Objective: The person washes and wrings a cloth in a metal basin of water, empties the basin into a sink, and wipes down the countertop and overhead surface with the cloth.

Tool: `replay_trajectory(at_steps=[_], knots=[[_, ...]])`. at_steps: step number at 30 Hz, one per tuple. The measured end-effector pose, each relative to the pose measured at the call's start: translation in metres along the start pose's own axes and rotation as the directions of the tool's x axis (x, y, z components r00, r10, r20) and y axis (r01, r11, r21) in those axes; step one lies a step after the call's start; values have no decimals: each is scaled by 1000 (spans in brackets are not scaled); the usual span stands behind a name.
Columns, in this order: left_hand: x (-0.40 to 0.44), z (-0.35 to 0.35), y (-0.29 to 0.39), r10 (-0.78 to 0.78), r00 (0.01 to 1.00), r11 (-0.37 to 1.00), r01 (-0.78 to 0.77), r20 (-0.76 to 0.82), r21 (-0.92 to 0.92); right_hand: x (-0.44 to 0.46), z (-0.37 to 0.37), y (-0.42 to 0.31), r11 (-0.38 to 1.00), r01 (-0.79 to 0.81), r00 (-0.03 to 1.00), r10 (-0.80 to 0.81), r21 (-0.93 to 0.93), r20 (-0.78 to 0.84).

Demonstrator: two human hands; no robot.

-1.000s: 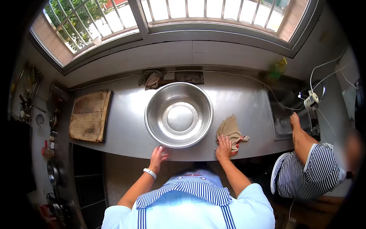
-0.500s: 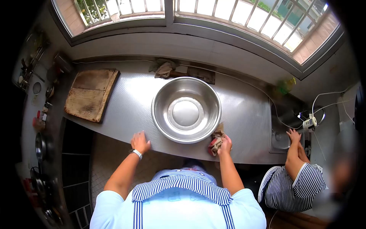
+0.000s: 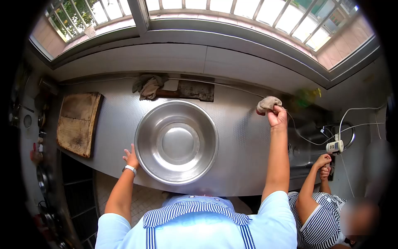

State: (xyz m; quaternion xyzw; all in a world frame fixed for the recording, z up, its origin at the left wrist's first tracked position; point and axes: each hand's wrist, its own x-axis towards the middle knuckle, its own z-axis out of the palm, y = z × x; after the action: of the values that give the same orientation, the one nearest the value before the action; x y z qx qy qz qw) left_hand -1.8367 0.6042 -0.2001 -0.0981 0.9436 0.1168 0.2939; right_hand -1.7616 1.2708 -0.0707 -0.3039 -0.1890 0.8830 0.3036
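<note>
My right hand (image 3: 277,116) grips a bunched beige and red cloth (image 3: 268,104) over the back right of the steel counter (image 3: 242,151). Left of it sits a large steel basin (image 3: 177,142), with nothing inside. My left hand (image 3: 131,157), fingers apart, is at the basin's left side near the counter's front edge; whether it touches the rim is hard to tell. Behind the basin lie a cleaver (image 3: 195,90) and a crumpled grey cloth (image 3: 148,86).
A wooden cutting board (image 3: 78,123) lies on the left. At the right, a co-worker (image 3: 317,207) in stripes has both hands together by the sink (image 3: 304,162). White cables and a white device (image 3: 334,146) hang there. A yellow-green bottle (image 3: 309,97) stands behind.
My right hand has gathered up the cloth and carried it from the front edge to the back right. My left hand is now beside the basin. The co-worker's hands have come together. The view has shifted.
</note>
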Motion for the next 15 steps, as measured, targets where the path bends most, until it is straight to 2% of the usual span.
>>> replay_trajectory(at_steps=[1,2,5,7,8,9,11,13,14,15], knots=[[-2,-3,4,-7,1000,1000,7,2,-5,21,19,-4,999,50,999,-50,-12,-14],[-9,-8,10,-15,1000,1000,15,4,-13,40,37,-8,994,106,994,-106,-18,42],[-6,-4,4,-24,1000,999,23,-5,-25,87,96,-12,981,192,981,-192,34,-9],[-5,-6,5,-7,1000,1000,7,-4,-14,123,116,-6,992,128,992,-128,7,5],[-8,-8,10,-61,998,994,63,20,-85,137,124,5,997,72,997,-73,-26,-19],[-3,-8,6,-61,998,995,61,14,-73,146,134,19,998,15,999,-17,-57,-44],[4,2,-4,-60,998,997,60,5,-50,176,128,47,992,128,992,-128,16,-1],[7,4,-8,-9,1000,1000,9,23,4,154,138,80,985,171,973,-174,30,150],[7,5,-10,32,999,998,-34,30,62,123,151,93,995,29,996,-21,-95,85],[7,6,-11,75,996,989,-79,41,123,129,149,117,992,107,977,-92,-68,190]])
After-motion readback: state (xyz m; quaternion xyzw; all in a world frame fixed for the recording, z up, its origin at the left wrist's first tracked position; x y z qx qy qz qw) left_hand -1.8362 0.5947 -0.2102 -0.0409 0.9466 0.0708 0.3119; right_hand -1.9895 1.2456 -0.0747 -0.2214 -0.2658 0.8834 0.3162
